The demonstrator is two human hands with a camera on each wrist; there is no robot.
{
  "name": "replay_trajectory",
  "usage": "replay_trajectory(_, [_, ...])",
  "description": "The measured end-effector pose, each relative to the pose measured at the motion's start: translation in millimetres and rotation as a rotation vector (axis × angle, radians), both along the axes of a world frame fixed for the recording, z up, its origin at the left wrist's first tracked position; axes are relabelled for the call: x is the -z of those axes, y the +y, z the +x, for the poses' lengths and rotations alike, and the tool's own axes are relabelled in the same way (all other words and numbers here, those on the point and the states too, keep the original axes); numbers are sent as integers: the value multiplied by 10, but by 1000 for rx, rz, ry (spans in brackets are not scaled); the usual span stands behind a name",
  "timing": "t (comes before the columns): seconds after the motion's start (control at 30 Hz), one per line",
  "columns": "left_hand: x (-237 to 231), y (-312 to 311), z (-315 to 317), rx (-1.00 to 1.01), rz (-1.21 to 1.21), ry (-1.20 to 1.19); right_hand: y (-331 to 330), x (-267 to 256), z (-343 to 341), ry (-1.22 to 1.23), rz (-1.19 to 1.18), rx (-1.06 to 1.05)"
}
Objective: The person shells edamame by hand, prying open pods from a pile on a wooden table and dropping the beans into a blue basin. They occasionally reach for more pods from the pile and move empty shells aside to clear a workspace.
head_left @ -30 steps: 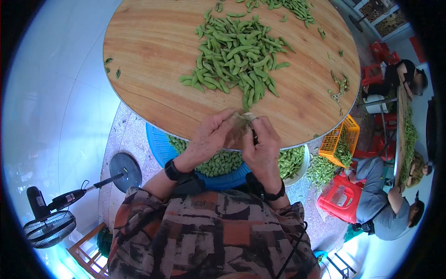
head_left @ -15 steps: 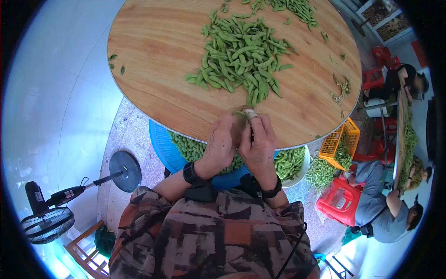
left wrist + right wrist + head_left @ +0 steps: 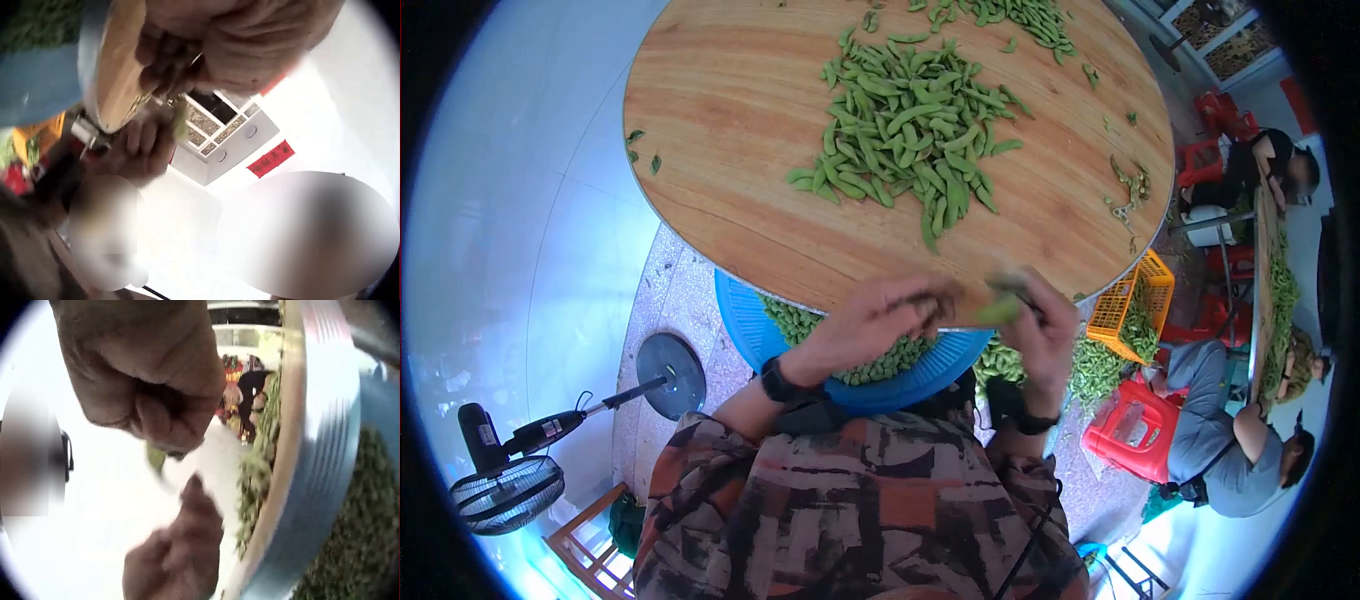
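Green pods lie heaped on the round wooden table. Close to the table's near edge, the right hand pinches a blurred green pod, a bit of which also shows beside the right hand in the right wrist view. The left hand is apart from it, over the blue basin, fingers curled and blurred; whether they hold anything I cannot tell. In the left wrist view the left hand is large at the top, the right hand lower down.
Smaller green beans fill part of the basin. To the right are an orange crate, a red stool, pods on the floor and seated people at another table. A fan stands at the left. More pods lie at the table's far side.
The hands, together over the table edge before, have moved apart: the right one to the right with a green pod, the left one to the left.
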State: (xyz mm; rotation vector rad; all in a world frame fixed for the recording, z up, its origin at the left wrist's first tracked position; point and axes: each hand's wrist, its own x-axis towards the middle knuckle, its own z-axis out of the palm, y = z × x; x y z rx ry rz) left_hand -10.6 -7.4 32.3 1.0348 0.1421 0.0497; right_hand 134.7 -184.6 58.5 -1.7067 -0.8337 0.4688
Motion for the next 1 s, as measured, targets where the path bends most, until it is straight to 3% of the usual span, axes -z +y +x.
replay_trajectory(0.03, [-113, 93, -33, 187, 506, -14, -206, -122, 119, -64, -52, -75])
replay_trajectory(0.07, [-183, 167, -52, 193, 505, -15, -414, -164, 205, -139, -83, -113])
replay_trajectory(0.1, [-239, 236, -62, 220, 738, -7, -611, -87, 251, -188, 2, -116])
replay_trajectory(0.13, [-260, 284, -41, 241, 971, 0, -809, -54, 313, -161, -88, -164])
replay_trajectory(0.17, [-224, 308, 33, 242, 970, -1, -930, -111, 337, -154, -255, -123])
replay_trajectory(0.2, [-156, 317, 150, 12, 1149, -11, -987, -168, 348, -148, -418, -81])
replay_trajectory(0.23, [-98, 306, 261, -227, 1319, -22, -971, -163, 341, -150, -417, -78])
replay_trajectory(0.3, [-47, 211, 479, -303, 1389, 27, -875, -133, 322, -154, -415, 119])
replay_trajectory(0.33, [-26, 172, 573, -381, 1457, 82, -808, -105, 330, -159, -411, 119])
replay_trajectory(0.4, [52, 129, 694, -398, 1474, 150, -645, -17, 326, -182, -247, 110])
replay_trajectory(0.57, [140, 200, 650, -412, 1518, 236, -221, 59, 176, -138, -184, 48])
replay_trajectory(0.63, [161, 297, 577, -585, 1398, -53, -35, 127, 107, -110, -127, 65])
replay_trajectory(0.67, [133, 304, 532, -579, 1396, -54, 57, 149, 69, -82, -74, 80])
replay_trajectory(0.73, [12, 262, 417, -467, 1103, 80, 242, 177, -23, -44, -66, 82])
replay_trajectory(0.77, [2, 243, 374, -465, 1101, 80, 329, 241, -61, 55, -23, 93])
replay_trajectory(0.83, [-5, 208, 285, -299, 702, 190, 437, 272, -124, 156, 21, 101])
replay_trajectory(0.9, [62, 192, 216, -250, 671, 204, 504, 253, -172, 499, 67, 7])
replay_trajectory(1.0, [37, 145, 143, -208, 594, 182, 556, 253, -222, 532, 102, 24])
